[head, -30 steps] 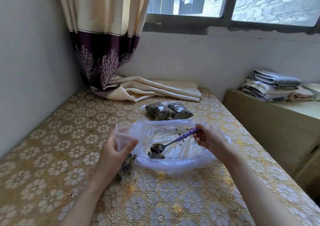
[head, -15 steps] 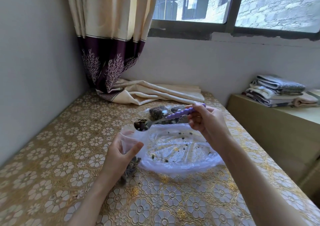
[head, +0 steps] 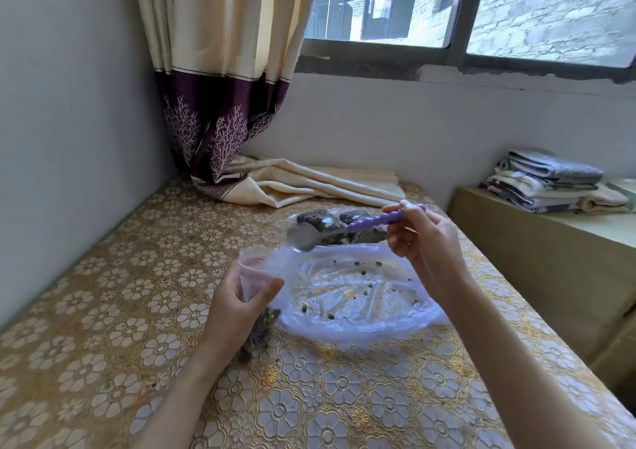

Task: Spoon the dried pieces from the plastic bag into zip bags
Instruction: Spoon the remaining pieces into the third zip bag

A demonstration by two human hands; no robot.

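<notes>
Head view, from the grip outward. Right hand (head: 425,242) pinches the purple beaded handle of the spoon (head: 347,226) near its far end, so the bowl reaches out to the left, hanging above the gap between the two bags. The bowl is rolled over and shows its shiny back; I see nothing on it, so I judge it empty.

Left hand (head: 237,306) has fingers and thumb curled round the neck of the open zip bag (head: 256,281), mouth held up and spread, presumably so a spoonful drops straight in. Its lower end rests on the tabletop (head: 103,311) under the hand, and dark dried pieces (head: 261,331) show through there.

Just right of it, touching, the clear plastic bag (head: 354,297) lies spread flat like a shallow dish, likely for easy scooping. Only scattered crumbs and small bits remain inside, so the source looks almost spent.

Beyond it, behind the spoon, filled zip bags (head: 330,223) lie side by side, parked out of the working area.

Counts:
- spoon: 1
- plastic bag: 1
- zip bag being filled: 1
- filled zip bags: looks like 2, partly hidden by the spoon
- leftover bits in the plastic bag: roughly a dozen or more, too small to count exactly

Task looks near its end.
</notes>
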